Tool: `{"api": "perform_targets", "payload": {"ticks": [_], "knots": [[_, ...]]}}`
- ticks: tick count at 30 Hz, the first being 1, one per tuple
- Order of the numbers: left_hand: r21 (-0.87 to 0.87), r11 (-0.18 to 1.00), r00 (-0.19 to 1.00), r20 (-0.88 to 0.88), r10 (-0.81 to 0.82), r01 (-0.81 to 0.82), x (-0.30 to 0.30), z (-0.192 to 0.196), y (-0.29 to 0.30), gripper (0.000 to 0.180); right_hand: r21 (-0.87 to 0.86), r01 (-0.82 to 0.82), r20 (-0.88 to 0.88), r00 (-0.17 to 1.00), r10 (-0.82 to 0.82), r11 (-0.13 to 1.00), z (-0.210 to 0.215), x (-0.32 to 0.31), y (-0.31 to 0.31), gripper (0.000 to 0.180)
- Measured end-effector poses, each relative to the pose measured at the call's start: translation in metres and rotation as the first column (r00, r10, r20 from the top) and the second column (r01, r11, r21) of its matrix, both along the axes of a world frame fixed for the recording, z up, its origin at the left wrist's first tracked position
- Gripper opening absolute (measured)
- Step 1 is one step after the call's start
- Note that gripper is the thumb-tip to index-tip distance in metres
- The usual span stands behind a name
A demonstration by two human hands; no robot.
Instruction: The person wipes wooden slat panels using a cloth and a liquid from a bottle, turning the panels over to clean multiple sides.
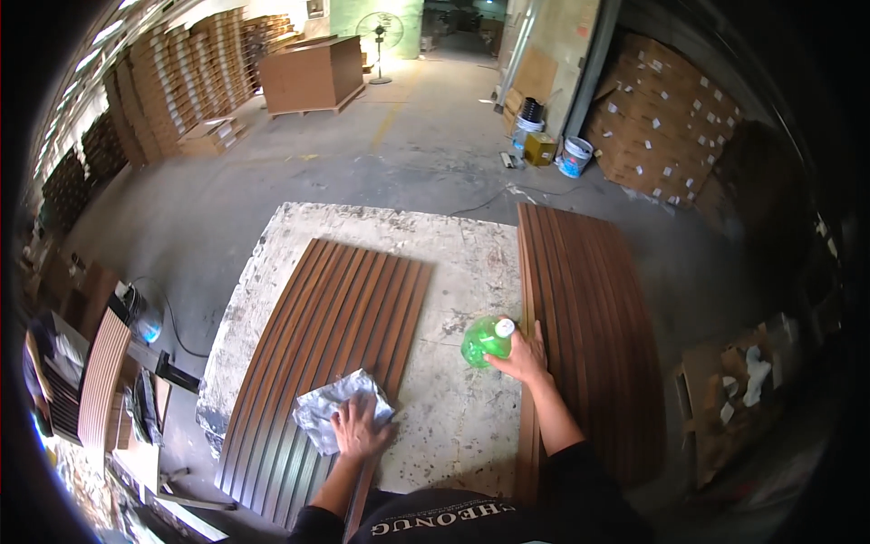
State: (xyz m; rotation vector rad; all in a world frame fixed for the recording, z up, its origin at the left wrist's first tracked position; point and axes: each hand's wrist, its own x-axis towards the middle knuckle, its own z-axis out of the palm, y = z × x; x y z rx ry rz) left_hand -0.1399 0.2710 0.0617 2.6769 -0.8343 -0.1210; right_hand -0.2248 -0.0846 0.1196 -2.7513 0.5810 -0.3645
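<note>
I see the left hand (359, 430) spread on a silvery-grey rag (319, 410), lower centre — right hand (525, 357) clasping a green plastic bottle (480, 344), mid-frame.

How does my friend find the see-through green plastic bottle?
Find the big, stained, whitish worktable, then the gap between its brown ribbed panels. There, the person's right hand holds the bottle. It's the only green thing there, with a white cap.

Far left: tall brown stacks (181, 86) stand in rows. Far centre: a large reddish-brown box (308, 80), with a pedestal fan (380, 33) standing to its right. Far right: a yellow tin (541, 150) near a white bucket (575, 156); further right, a bulky brown stack (662, 118) dotted with white patches.
</note>
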Motion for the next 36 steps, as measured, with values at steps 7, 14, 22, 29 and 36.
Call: {"api": "perform_targets", "payload": {"ticks": [7,14,22,29,36], "knots": [[0.043,0.992,0.993,-0.005,-0.122,0.122,0.03,-0.004,-0.033,0.079,-0.004,0.064,-0.043,0.997,-0.064,0.998,-0.014,0.007,-0.009,0.095],[0.019,1.0,0.999,0.05,-0.015,0.014,0.037,0.006,-0.043,0.074,0.266,0.101,0.081,0.989,-0.127,0.959,0.002,0.034,0.013,0.082],[0.087,0.995,0.998,0.036,0.053,-0.055,0.044,0.0,-0.045,0.076,0.646,0.039,0.249,0.933,-0.259,0.762,-0.035,0.023,0.035,0.082],[-0.015,0.999,0.995,0.098,-0.028,0.03,0.057,-0.014,-0.01,0.073,0.871,-0.014,0.312,0.788,-0.531,0.491,-0.037,0.035,0.037,0.061],[-0.507,0.529,0.625,-0.778,0.059,-0.681,0.15,0.004,-0.025,0.038,0.726,-0.288,0.462,0.877,-0.133,0.624,-0.003,0.076,0.028,0.054]]}}
